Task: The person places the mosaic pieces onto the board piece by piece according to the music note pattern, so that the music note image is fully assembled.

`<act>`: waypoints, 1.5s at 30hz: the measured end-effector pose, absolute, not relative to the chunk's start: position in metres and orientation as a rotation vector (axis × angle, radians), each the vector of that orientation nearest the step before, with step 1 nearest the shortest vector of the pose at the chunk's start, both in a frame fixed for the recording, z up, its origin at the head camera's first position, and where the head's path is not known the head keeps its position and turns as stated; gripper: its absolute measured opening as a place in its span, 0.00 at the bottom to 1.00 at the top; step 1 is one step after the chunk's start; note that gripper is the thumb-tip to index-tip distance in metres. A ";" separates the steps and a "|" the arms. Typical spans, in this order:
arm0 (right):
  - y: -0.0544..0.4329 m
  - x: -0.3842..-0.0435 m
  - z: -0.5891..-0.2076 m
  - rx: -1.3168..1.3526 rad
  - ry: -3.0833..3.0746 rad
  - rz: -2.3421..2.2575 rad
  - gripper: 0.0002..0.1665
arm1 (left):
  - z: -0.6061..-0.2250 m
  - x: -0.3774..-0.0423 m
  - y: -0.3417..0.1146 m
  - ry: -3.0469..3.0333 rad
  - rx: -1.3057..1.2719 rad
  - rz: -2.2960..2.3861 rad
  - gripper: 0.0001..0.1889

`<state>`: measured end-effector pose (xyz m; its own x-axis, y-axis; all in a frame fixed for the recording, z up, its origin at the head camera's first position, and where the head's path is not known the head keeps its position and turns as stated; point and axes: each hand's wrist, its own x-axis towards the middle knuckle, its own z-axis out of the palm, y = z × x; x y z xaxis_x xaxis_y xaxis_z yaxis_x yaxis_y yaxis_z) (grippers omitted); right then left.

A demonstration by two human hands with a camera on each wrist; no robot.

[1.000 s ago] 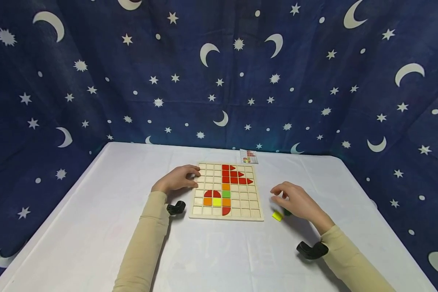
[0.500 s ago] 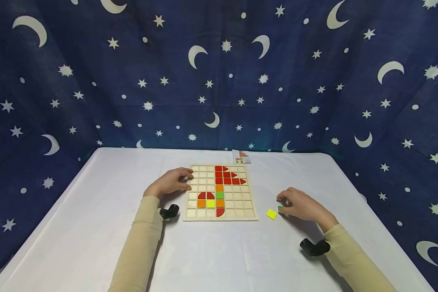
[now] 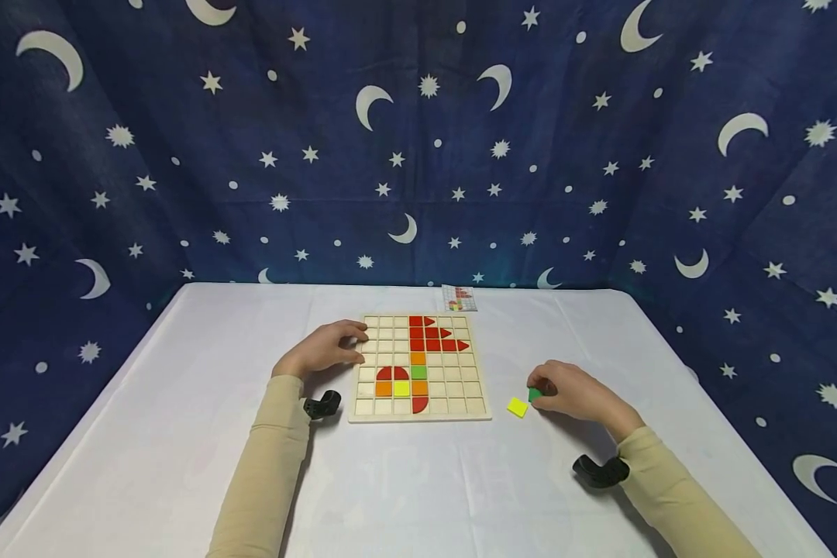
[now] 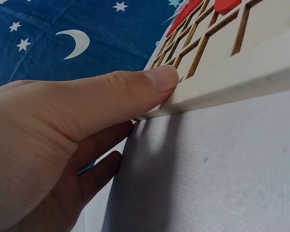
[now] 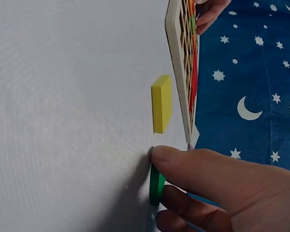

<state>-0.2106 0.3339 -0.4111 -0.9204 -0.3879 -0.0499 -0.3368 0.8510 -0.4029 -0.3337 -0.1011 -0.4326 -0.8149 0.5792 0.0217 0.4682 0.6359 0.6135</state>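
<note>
A wooden grid board (image 3: 460,409) lies on the white table, holding red, orange, yellow and green tiles. My left hand (image 3: 328,346) rests on its left edge, thumb (image 4: 145,82) pressed on the board's rim (image 4: 241,79). To the right of the board, my right hand (image 3: 572,390) pinches a green tile (image 3: 534,394) against the cloth; the right wrist view shows thumb (image 5: 183,162) and fingers round that green tile (image 5: 156,186). A loose yellow square tile (image 3: 517,407) lies just left of it, between hand and board (image 5: 176,63).
A small pattern card (image 3: 459,297) lies at the table's far edge behind the board. Dark blue cloth with moons and stars (image 3: 418,139) hangs behind and at both sides. White tablecloth (image 3: 425,488) spreads in front of the board.
My right hand came down to the table and closed on the green tile beside the yellow one. The head view shifted slightly; the left hand stayed on the board.
</note>
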 end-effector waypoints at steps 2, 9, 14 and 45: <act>0.333 -0.211 -0.411 -0.575 2.904 -0.599 0.13 | -0.432 -0.334 -0.102 2.678 0.868 0.932 0.22; 0.330 -0.213 -0.412 -0.577 2.903 -0.580 0.13 | -0.432 -0.335 -0.102 2.674 0.868 0.937 0.22; 0.331 -0.213 -0.411 -0.598 2.910 -0.552 0.12 | -0.433 -0.336 -0.102 2.673 0.862 0.942 0.22; 0.326 -0.220 -0.420 -0.543 2.954 -0.543 0.11 | -0.435 -0.337 -0.101 2.680 0.847 0.928 0.22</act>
